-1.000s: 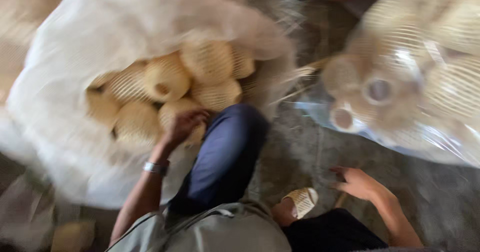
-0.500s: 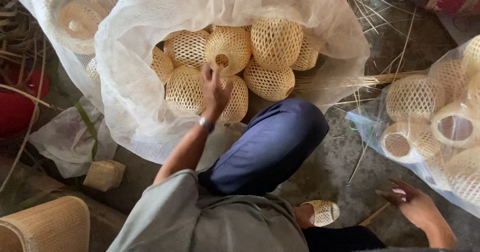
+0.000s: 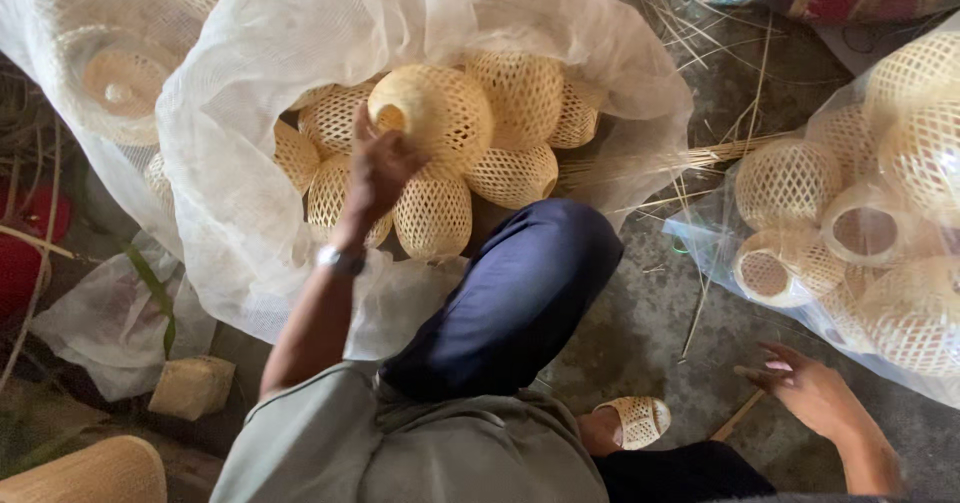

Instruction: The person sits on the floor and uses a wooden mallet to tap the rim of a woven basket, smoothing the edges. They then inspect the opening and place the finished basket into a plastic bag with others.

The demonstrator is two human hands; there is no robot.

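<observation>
L hand (image 3: 378,168) is up inside the mouth of the big white mesh sack (image 3: 240,133), fingers curled and pressed against the pale round woven bamboo basket (image 3: 440,113) that sits topmost in the pile, just under the sack's upper rim. Grip looks partial: palm on the near side, fingertips at the small opening on its left; can't tell if thumb is hooked in. Silver wristwatch (image 3: 342,260) on that wrist.

R hand (image 3: 812,393) is low, near the concrete floor (image 3: 650,313), fingers apart and loose, holding nothing, w/ a thin wooden stick (image 3: 738,415) just beside it, not touching as far as I can tell.

Risks, as I judge them:
- Top basket rests on approx. 6 others (loose heap, no packing). Pulling it could roll neighbours toward the sack's lower lip, over the dark blue trouser knee (image 3: 520,293).
- 1-hand hold on a smooth round weave may slip; thin weave could dent if squeezed.
- Mesh edge droops close to the wrist; watch or fingers could snag it.
- Loose bamboo splints (image 3: 690,153) lie by the sack's right edge, could catch on the weave.
- 2nd clear plastic bag of similar baskets (image 3: 850,233) sits just above R hand; an elbow bump might spill it.
</observation>
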